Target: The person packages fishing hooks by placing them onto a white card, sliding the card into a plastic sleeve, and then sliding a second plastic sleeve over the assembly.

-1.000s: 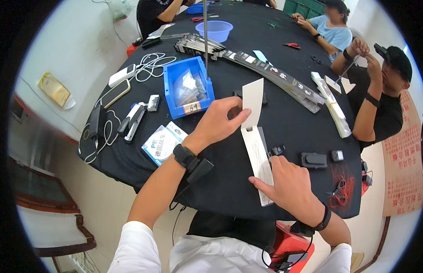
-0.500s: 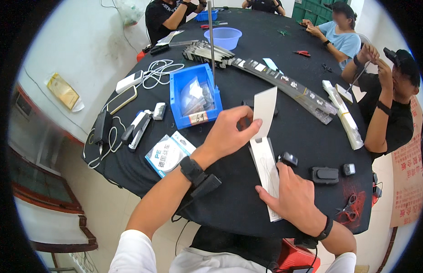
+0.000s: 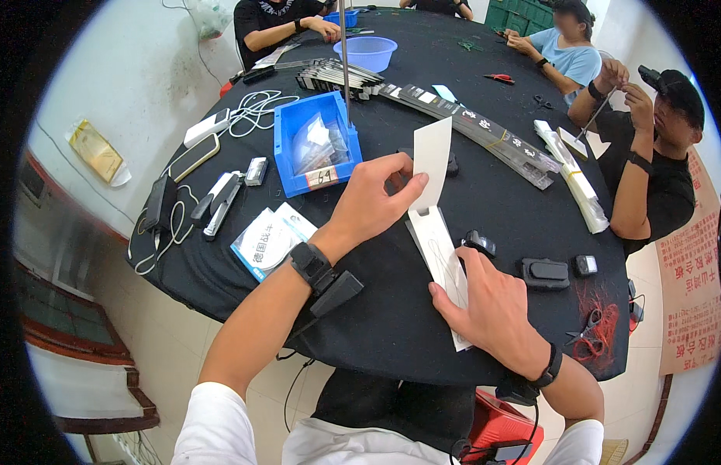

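A long white folded card (image 3: pixel 433 244) lies in front of me, its upper flap (image 3: pixel 432 159) raised. My left hand (image 3: pixel 376 190) is closed, pinching the edge of that flap between thumb and fingers. Thin dark line lies in loops on the lower part of the card. Across this lower part rests my right hand (image 3: pixel 496 306), thumb spread away from the fingers, with the card beneath it; some fingertips are hidden. Just beyond the right fingers sits a small black device (image 3: pixel 479 242). A flat white-and-blue packet (image 3: pixel 269 242) lies beside my left forearm.
A blue bin (image 3: pixel 302 184) with clear bags stands beyond my left hand, near a metal pole (image 3: pixel 344 70). Staplers (image 3: pixel 219 205) and white cables are at left. Long packaged strips (image 3: pixel 484 132) lie beyond. Scissors (image 3: pixel 584 329) on red thread lie at right. Other people sit around the table.
The whole view has shifted slightly, the scene moving up and left. My left hand still pinches the raised flap, and my right hand stays on the card.
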Motion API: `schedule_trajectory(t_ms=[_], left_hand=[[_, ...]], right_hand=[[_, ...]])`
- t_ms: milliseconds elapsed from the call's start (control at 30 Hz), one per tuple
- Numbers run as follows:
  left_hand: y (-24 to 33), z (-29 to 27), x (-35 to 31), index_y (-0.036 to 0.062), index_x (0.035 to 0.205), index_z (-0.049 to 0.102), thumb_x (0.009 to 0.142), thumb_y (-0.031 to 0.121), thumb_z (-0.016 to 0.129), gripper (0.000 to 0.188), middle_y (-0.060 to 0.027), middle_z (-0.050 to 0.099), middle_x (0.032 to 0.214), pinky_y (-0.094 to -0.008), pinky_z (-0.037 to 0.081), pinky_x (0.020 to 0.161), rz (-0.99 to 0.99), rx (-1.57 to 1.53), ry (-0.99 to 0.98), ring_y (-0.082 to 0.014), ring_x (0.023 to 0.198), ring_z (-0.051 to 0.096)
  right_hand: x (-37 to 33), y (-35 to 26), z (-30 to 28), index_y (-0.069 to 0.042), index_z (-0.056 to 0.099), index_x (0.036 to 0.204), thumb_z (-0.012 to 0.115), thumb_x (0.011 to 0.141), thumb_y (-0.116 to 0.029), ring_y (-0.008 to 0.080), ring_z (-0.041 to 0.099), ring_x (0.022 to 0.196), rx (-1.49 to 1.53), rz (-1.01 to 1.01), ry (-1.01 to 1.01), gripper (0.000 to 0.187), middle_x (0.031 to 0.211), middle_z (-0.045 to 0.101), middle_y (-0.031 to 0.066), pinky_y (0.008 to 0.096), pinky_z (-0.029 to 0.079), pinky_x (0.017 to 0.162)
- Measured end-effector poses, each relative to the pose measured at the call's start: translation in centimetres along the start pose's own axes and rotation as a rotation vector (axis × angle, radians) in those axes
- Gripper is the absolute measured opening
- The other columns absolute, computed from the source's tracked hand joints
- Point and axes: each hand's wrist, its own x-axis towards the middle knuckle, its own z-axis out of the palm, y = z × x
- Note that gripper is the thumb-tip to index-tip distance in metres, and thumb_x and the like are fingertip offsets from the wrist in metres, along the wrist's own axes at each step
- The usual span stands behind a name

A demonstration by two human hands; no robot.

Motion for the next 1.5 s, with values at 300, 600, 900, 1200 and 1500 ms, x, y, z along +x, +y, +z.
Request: schedule_trajectory(t_ms=[300, 600, 900, 1200, 1500], left_hand=[[0.6, -0.3, -0.1, -0.0012, 0.094, 0.069, 0.096, 0.026, 0.071, 0.027, -0.0019, 0.064, 0.073, -0.0236, 0.040, 0.054, 0.003, 0.061, 0.026, -0.0049, 0.061, 0.052], [0.3, 0.1, -0.1, -0.0022, 0.093, 0.068, 0.097, 0.019, 0.068, 0.022, -0.0085, 0.071, 0.079, -0.0271, 0.049, 0.056, -0.014, -0.125, 0.139, -0.0137, 0.069, 0.068], [1.0, -0.1, -0.1, -0.0010, 0.090, 0.066, 0.099, 0.019, 0.068, 0.022, -0.0015, 0.063, 0.067, -0.0242, 0.041, 0.053, 0.010, 0.064, 0.130, -0.0030, 0.061, 0.055], [0.4, 0.0, 0.0, -0.0012, 0.091, 0.068, 0.098, 0.019, 0.069, 0.022, -0.0033, 0.065, 0.067, -0.0251, 0.041, 0.052, 0.089, 0.077, 0.119, -0.0059, 0.059, 0.056], [0.5, 0.3, -0.2, -0.0020, 0.095, 0.069, 0.097, 0.018, 0.069, 0.020, -0.0043, 0.067, 0.071, -0.0245, 0.043, 0.053, 0.051, 0.061, 0.072, -0.0058, 0.061, 0.058]], right_hand=[[0.0, 0.0, 0.0, 0.003, 0.055, 0.107, 0.071, 0.087, -0.030, 0.0356, 0.070, 0.079, 0.032, 0.034, 0.035, 0.042, 0.104, 0.057, 0.0202, 0.0425, 0.058, 0.059], [0.3, 0.2, 0.0, 0.003, 0.056, 0.118, 0.074, 0.089, -0.031, 0.0338, 0.069, 0.091, 0.089, 0.123, 0.018, 0.048, 0.112, 0.055, 0.0180, 0.0415, 0.059, 0.067], [0.9, 1.4, -0.4, -0.002, 0.060, 0.114, 0.075, 0.091, -0.034, 0.0321, 0.069, 0.089, 0.094, 0.134, 0.016, 0.042, 0.108, 0.060, 0.0127, 0.0407, 0.057, 0.068], [2.9, 6.3, -2.3, -0.007, 0.066, 0.102, 0.076, 0.089, -0.026, 0.0315, 0.068, 0.087, -0.096, 0.190, 0.049, 0.025, 0.102, 0.058, 0.0099, 0.0435, 0.055, 0.071], [3.6, 5.4, -1.9, -0.006, 0.065, 0.098, 0.074, 0.092, -0.031, 0.0316, 0.067, 0.084, -0.021, 0.177, 0.242, 0.027, 0.099, 0.058, 0.0102, 0.0432, 0.054, 0.069]])
